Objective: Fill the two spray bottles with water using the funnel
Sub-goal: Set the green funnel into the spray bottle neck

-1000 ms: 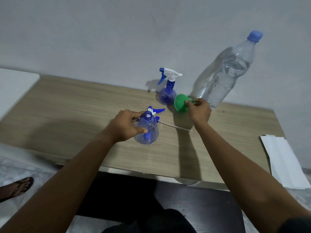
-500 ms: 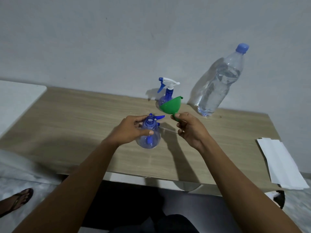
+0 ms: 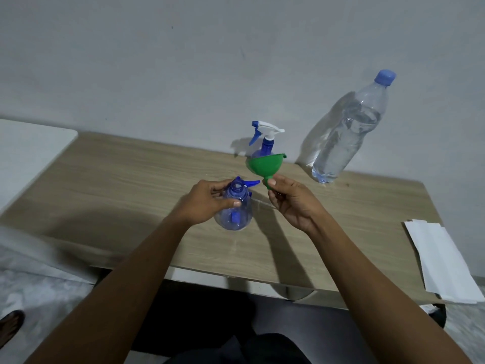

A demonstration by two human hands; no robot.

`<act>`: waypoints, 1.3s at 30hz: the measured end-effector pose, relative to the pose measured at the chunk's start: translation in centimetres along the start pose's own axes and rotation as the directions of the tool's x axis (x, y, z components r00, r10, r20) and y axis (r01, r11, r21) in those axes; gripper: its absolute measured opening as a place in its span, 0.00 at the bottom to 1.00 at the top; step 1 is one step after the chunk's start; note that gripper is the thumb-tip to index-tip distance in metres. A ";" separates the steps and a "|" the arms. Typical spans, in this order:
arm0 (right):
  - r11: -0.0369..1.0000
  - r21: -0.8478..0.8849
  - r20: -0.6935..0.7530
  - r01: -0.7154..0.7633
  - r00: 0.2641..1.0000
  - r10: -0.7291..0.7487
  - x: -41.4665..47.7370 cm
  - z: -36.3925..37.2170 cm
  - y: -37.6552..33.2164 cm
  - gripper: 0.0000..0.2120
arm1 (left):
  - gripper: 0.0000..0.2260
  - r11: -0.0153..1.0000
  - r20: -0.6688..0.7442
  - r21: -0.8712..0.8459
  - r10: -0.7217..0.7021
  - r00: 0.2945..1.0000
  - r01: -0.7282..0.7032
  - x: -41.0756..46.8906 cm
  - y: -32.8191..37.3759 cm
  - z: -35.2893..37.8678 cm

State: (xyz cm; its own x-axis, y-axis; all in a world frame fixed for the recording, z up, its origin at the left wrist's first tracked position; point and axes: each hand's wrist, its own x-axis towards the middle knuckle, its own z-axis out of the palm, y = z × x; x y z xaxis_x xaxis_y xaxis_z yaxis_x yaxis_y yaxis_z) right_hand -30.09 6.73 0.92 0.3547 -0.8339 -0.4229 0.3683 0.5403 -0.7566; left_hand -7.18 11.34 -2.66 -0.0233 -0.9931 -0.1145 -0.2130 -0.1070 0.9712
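Left hand grips the open-necked translucent blue plastic spray bottle, which stands upright on the light wooden surface. Right hand pinches the green plastic funnel by its spout, bowl up, in the air just right of that neck. Second blue spray bottle with white trigger head stands at the back by the wall. Clear blue-capped water bottle stands to its right.

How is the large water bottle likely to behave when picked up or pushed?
The water bottle looks mostly full, so it is probably heavy for its size. Its thin clear walls may dent under a tight hold. Tall and narrow, it could tip if pushed high.
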 end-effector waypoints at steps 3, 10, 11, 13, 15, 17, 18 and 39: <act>0.998 -0.059 0.033 0.036 0.999 -0.034 0.2 0.5 -0.2 0.05 | 0.23 1.000 0.007 0.008 0.007 1.000 -0.007 0.0 -0.1 0.0; 0.909 -0.358 0.095 0.214 0.977 -0.193 0.4 2.9 -0.6 0.04 | 0.23 1.000 0.021 0.005 0.016 1.000 -0.016 0.0 -0.1 0.0; 0.880 -0.417 0.097 0.229 0.973 -0.207 0.5 3.2 -0.5 0.04 | 0.23 1.000 0.018 0.001 0.017 1.000 -0.018 0.0 -0.1 0.0; 0.862 -0.445 0.107 0.242 0.970 -0.217 0.6 3.7 -0.3 0.05 | 0.23 1.000 0.010 -0.013 0.020 1.000 -0.020 0.0 -0.1 0.1; 0.872 -0.424 0.121 0.245 0.969 -0.214 0.8 3.9 0.1 0.06 | 0.23 0.999 0.013 -0.027 0.024 1.000 -0.023 -0.1 0.0 0.1; 0.873 -0.423 0.134 0.244 0.969 -0.206 1.0 3.9 0.4 0.07 | 0.23 0.999 0.014 -0.030 0.022 1.000 -0.021 -0.1 -0.1 0.1; 0.873 -0.422 0.140 0.245 0.969 -0.204 0.9 3.9 0.5 0.08 | 0.23 0.999 0.013 -0.031 0.020 1.000 -0.019 -0.1 -0.1 0.1; 0.824 -0.494 0.190 0.279 0.959 -0.211 2.2 2.1 2.5 0.13 | 0.19 1.000 -0.032 0.020 0.016 0.999 -0.016 -0.4 0.3 0.2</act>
State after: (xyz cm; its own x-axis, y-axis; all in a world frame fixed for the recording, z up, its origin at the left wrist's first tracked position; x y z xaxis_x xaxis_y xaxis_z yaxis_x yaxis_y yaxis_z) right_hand -26.57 6.47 -0.90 0.4255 -0.8923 -0.1507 -0.0217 0.1565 -0.9874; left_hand -7.44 11.71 -2.36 0.0043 -0.9958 -0.0919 -0.2323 -0.0904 0.9684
